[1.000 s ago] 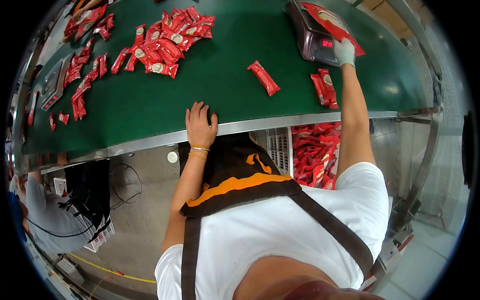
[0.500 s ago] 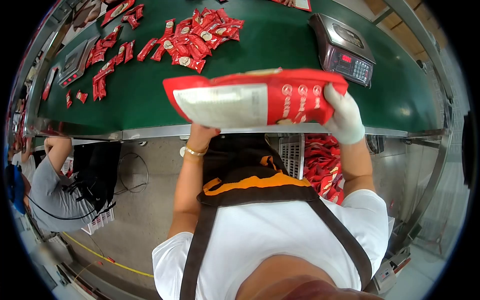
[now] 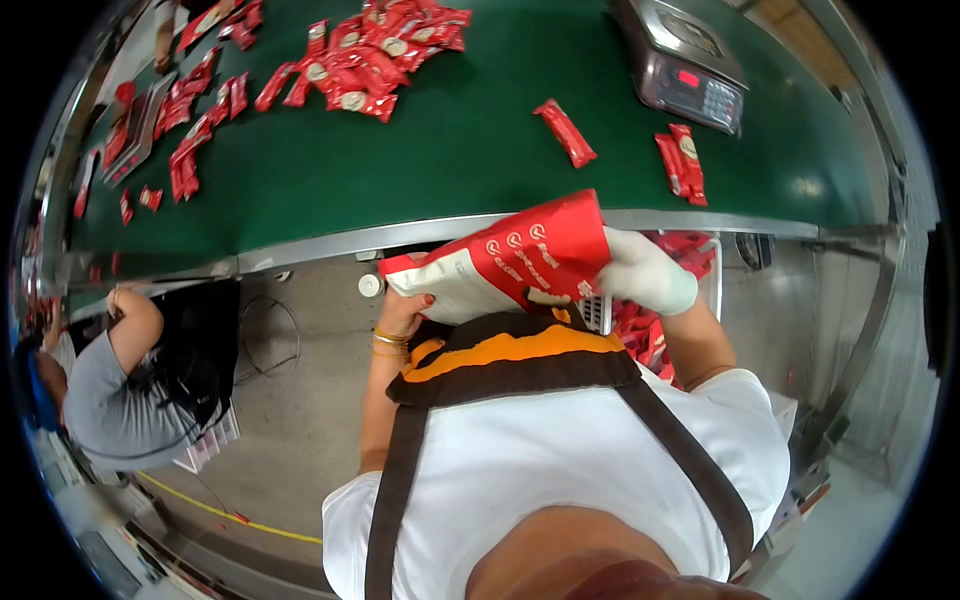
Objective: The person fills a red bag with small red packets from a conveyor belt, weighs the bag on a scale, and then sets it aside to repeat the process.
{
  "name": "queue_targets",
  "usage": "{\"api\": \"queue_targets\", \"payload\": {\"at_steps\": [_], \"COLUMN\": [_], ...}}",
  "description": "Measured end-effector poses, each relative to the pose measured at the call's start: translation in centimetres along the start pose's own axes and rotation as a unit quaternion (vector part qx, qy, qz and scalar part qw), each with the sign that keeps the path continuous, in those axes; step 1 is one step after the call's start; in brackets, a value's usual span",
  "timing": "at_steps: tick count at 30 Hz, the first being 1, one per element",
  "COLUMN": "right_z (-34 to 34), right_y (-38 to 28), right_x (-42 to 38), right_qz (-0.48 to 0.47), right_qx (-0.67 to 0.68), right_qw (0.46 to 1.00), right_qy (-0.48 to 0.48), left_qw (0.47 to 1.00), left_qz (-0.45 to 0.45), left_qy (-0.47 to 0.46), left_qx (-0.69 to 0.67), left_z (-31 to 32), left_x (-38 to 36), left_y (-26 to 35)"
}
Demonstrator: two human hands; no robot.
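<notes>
A large red and white pouch (image 3: 540,245) lies tilted in front of my apron, its right end higher than its left. My left hand (image 3: 402,314), wearing gold bracelets, is closed on the pouch's lower left end. At the right end, my right hand (image 3: 655,278) in a white glove grips the pouch's side; some of its fingers are hidden behind the pouch. On the green table beyond lie a single red packet (image 3: 565,132) and a pair of red packets (image 3: 682,165).
A digital scale (image 3: 685,65) stands at the back right. A heap of red packets (image 3: 375,60) lies at the back, with another scale (image 3: 138,130) at far left. Under the table's metal edge (image 3: 350,240) is a crate of red packages (image 3: 640,340). A co-worker (image 3: 130,390) is at left.
Both hands have brought the pouch down and toward my body, off the table edge, and tilted it. The single packet and the pair on the right now show.
</notes>
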State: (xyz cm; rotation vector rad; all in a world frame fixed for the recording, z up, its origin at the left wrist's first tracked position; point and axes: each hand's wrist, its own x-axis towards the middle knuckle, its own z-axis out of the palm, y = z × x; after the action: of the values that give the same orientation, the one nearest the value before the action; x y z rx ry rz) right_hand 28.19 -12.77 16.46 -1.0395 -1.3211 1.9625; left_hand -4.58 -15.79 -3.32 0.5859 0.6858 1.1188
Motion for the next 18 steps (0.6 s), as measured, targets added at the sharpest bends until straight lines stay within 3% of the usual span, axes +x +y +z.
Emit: {"api": "queue_targets", "payload": {"at_steps": [1,2,3,6,7,9,10,11,12,13,14,15,18], "right_z": [1.4,1.5,0.8,-2.1,-3.5,-5.9,-7.7,-9.0,-8.8,-9.0,-10.0,-9.5,-9.7], "right_y": [-1.8,-1.1,0.4,1.1,0.7,0.5,1.5,2.6,2.7,3.1,3.3,2.3,2.7], "right_x": [-0.7,-0.5,-0.5,-3.1,-4.5,-9.0,-12.3,-15.4,-16.9,-18.4,-20.5,-22.1,-26.2], "right_qz": [0.012,-0.135,-0.187,-0.251,-0.262,-0.223,-0.134,-0.044,-0.052,-0.061,-0.056,-0.023,0.019], "right_qx": [-0.15,-0.329,-0.404,-0.487,-0.586,-0.523,-0.382,-0.219,-0.217,-0.211,-0.193,-0.173,-0.214], "right_qw": [0.988,0.926,0.869,0.746,0.632,0.672,0.802,0.896,0.868,0.837,0.827,0.802,0.754], "right_qy": [0.034,0.127,0.217,0.379,0.435,0.475,0.438,0.384,0.445,0.501,0.526,0.571,0.62], "left_qw": [1.0,0.998,0.995,0.991,0.991,0.981,0.975,0.969,0.964,0.929,0.939,0.915,0.958], "left_qz": [-0.003,-0.017,-0.052,-0.016,-0.023,-0.009,0.005,-0.018,0.0,-0.01,-0.01,-0.016,0.018], "left_qy": [-0.006,-0.025,-0.054,-0.077,-0.09,-0.152,-0.184,-0.207,-0.23,-0.279,-0.239,-0.228,-0.181], "left_qx": [0.021,0.058,0.064,0.109,0.097,0.124,0.127,0.134,0.13,0.242,0.248,0.332,0.22], "left_z": [-0.4,-1.1,-0.7,3.5,5.4,8.4,10.5,13.7,17.3,19.5,22.9,24.8,25.1], "left_x": [0.6,1.2,2.1,4.1,5.4,8.3,9.8,11.0,11.9,13.3,13.1,13.3,14.2], "left_y": [-0.1,-0.2,-0.1,0.1,-0.1,-1.6,-2.6,-2.9,-3.1,-3.1,-3.6,-3.8,-5.7]}}
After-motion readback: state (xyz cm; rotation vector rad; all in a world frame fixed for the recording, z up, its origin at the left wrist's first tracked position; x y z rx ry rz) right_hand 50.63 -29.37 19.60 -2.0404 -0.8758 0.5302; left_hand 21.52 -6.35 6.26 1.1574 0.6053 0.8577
